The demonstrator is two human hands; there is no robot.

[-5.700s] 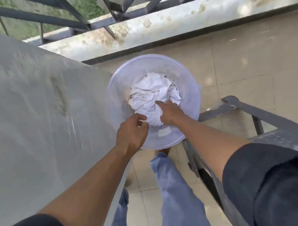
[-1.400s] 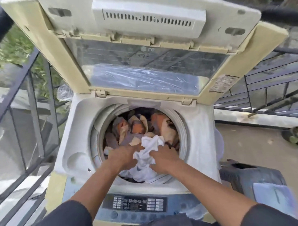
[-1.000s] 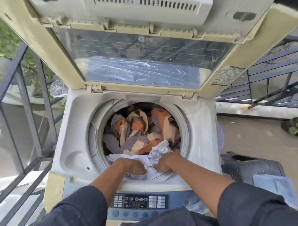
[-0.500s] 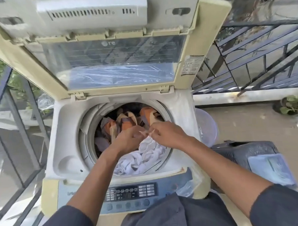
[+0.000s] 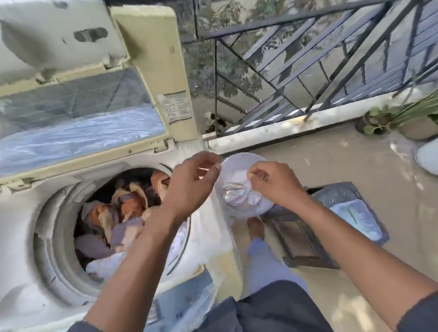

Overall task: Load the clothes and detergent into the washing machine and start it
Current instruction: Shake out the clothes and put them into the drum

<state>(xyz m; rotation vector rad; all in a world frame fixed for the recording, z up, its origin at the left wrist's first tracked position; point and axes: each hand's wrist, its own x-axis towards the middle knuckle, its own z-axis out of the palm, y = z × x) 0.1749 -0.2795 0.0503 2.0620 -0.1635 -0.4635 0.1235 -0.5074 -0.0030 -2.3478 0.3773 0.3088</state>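
Both hands empty, fingers loosely curled, clamped on nothing. Left hand (image 5: 192, 184) hangs over the right rim of the washing machine (image 5: 21, 222), right hand (image 5: 275, 185) above the basket (image 5: 254, 211); hands apart, the basket between them in view.

Lid (image 5: 69, 101) stands open at 11 o'clock. Drum (image 5: 54, 246) already carries patterned orange-and-grey clothes (image 5: 120, 209) plus a white piece (image 5: 102, 264) at its near edge, 7 o'clock.

Basket sits on the floor (image 5: 337, 176) just right of the machine, roughly 1 o'clock from frame centre. White laundry (image 5: 239, 195) remains bunched at its bottom; how many pieces, can't tell, frame is blurred.

Handling, as a guess: soft, light, limp cloth, not fragile, no slip risk. It'll drape and trail, so grab the wad from the top centre with both hands, gathering loose ends before lifting, so nothing snags on the basket rim or drops between basket and machine. The basket looks thin, light plastic and may lift along with a caught piece.

Detergent: not identifiable in view. Control panel (image 5: 183, 306) at 6 o'clock, partly hidden by the arm.
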